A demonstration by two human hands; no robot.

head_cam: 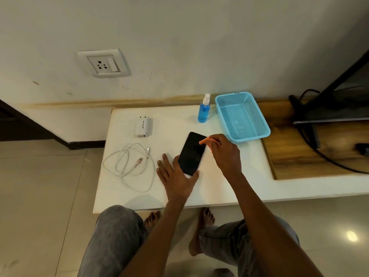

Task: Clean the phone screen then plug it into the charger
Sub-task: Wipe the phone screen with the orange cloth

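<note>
A black phone (192, 152) lies screen up on the white table (229, 176). My left hand (175, 174) rests flat on the table at the phone's near left corner, thumb against its bottom edge. My right hand (224, 152) pinches a small orange cloth (206, 140) whose tip touches the phone's upper right edge. To the left lie a white charger adapter (144, 126) and a coiled white cable (131, 166). A blue spray bottle (204, 108) stands at the back.
A light blue mesh basket (242, 116) sits at the table's back right. A wall socket (103, 63) is on the wall above left. A wooden shelf (299, 152) with black cables and a screen stand lies to the right.
</note>
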